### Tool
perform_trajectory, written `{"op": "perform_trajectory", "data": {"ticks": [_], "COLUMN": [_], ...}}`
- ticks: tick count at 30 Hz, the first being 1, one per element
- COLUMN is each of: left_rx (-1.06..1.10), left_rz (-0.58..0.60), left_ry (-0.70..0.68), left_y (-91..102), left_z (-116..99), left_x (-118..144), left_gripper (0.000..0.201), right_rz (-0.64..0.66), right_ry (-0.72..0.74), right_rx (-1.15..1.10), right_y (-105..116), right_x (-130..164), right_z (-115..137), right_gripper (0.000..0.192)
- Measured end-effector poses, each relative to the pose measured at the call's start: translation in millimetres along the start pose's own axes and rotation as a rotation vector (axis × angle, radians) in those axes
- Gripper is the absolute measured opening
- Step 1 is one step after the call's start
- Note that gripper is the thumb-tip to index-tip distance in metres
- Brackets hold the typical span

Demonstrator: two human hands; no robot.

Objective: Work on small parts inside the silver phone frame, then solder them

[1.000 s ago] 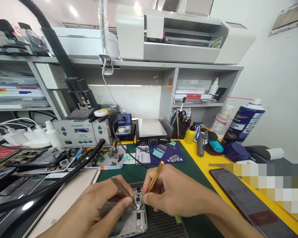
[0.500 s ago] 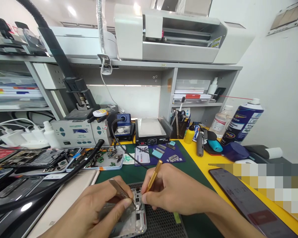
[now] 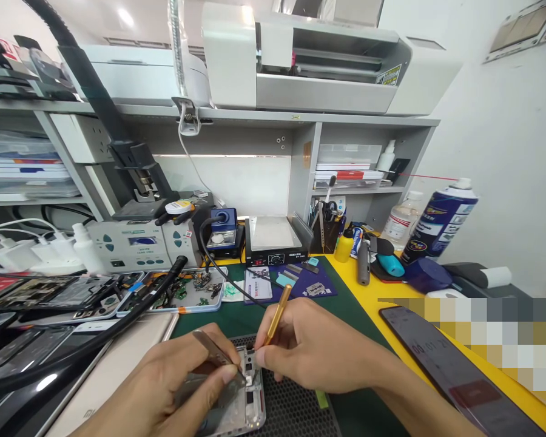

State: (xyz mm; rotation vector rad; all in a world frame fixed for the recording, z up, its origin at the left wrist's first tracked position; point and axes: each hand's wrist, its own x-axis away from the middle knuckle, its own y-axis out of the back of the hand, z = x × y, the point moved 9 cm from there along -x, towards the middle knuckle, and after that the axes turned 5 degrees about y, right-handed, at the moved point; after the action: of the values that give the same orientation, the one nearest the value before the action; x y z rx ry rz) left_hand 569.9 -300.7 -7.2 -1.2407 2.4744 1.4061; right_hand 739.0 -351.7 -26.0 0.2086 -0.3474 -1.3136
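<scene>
Two grips are clamping, the left hand (image 3: pixel 170 373) on tweezers (image 3: pixel 212 347) and the right hand (image 3: pixel 307 346) on a gold-handled tool (image 3: pixel 278 315), both crowding a phone frame (image 3: pixel 234 405) on the perforated mat (image 3: pixel 295 408), where one slip could be scratching it.

The phone (image 3: pixel 450 373) reads "00 01 2", last digit unclear, and the golden device (image 3: pixel 118 370) bears "MI".
</scene>
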Motion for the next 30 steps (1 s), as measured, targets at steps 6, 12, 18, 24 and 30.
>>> {"op": "perform_trajectory", "data": {"ticks": [6,12,18,24,30], "left_rx": [0.002,0.085,0.125,0.073,0.018], "left_rz": [0.003,0.042,0.033,0.051,0.016], "left_ry": [-0.008,-0.061,-0.114,-0.117,-0.183], "left_y": [0.4,-2.8,-0.9,-4.0,-1.5], "left_z": [8,22,23,27,21], "left_x": [6,21,24,28,27], "left_gripper": [0.040,0.032,0.030,0.027,0.021], "right_rz": [-0.019,-0.014,-0.002,0.005,0.007], "right_ry": [0.009,0.009,0.006,0.035,0.077], "right_rx": [0.029,0.020,0.035,0.068,0.097], "right_y": [1,0,-1,0,-2], "right_x": [-2,-3,-2,-2,-3], "right_z": [-4,-2,0,5,7], "right_gripper": [0.024,0.027,0.026,0.027,0.033]}}
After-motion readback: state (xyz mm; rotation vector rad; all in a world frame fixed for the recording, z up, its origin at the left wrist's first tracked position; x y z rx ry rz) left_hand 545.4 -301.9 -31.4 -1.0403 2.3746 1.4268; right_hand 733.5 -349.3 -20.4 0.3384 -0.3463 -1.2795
